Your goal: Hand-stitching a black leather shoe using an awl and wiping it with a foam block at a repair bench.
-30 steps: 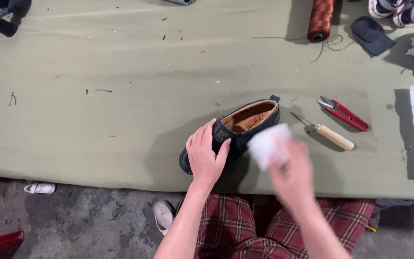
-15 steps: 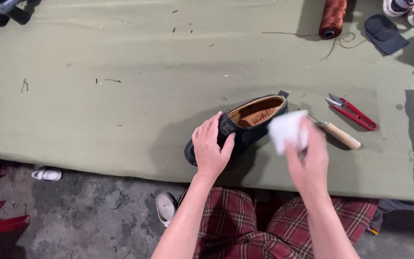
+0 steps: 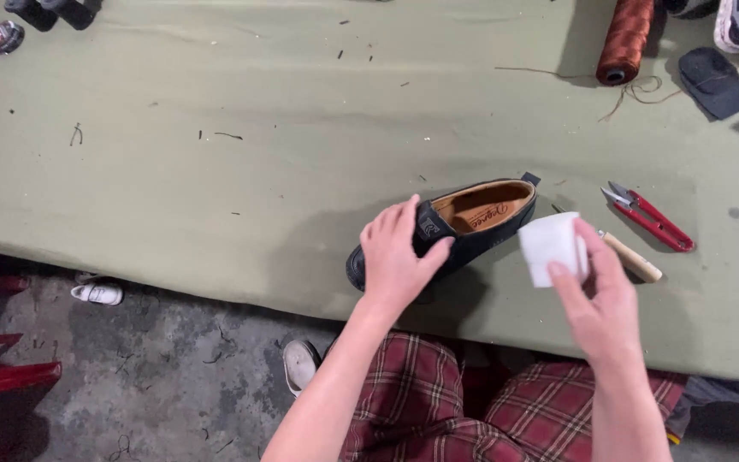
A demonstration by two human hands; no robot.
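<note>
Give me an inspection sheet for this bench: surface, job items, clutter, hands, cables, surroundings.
Surface: green cloth bench, thread scraps scattered on it.
Job items: black shoe on its sole near the front edge; white pad.
Clutter: red snips, wooden-handled tool, brown thread spool, dark patch.
Hands: left hand grips the shoe's toe end; right hand holds the pad beside the shoe.
Cables: nothing seen.
Surroundings: concrete floor, white shoe on it.

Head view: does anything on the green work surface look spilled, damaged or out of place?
Nothing is spilled or broken. The green cloth carries scattered thread scraps, and loose thread trails from the brown spool. The left hand steadies the black shoe; the right hand holds a white pad. Red snips lie beside a wooden-handled tool.
</note>
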